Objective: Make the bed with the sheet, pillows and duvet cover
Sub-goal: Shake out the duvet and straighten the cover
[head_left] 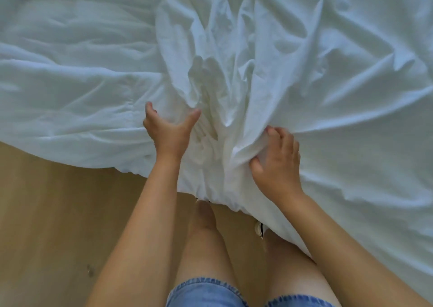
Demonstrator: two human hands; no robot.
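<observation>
The white cloth (218,88), probably the duvet cover though I can't be sure, lies bunched across the near edge of the bed (70,84). The right hand (277,163) clenches a fold; the left hand (167,133) hovers with fingers (150,109) released. Spreading seems underway; next, grip the other side and pull flat.

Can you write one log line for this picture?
left hand: open, at white bedding | right hand: grips bedding | bedding: bunched, wrinkled
</observation>
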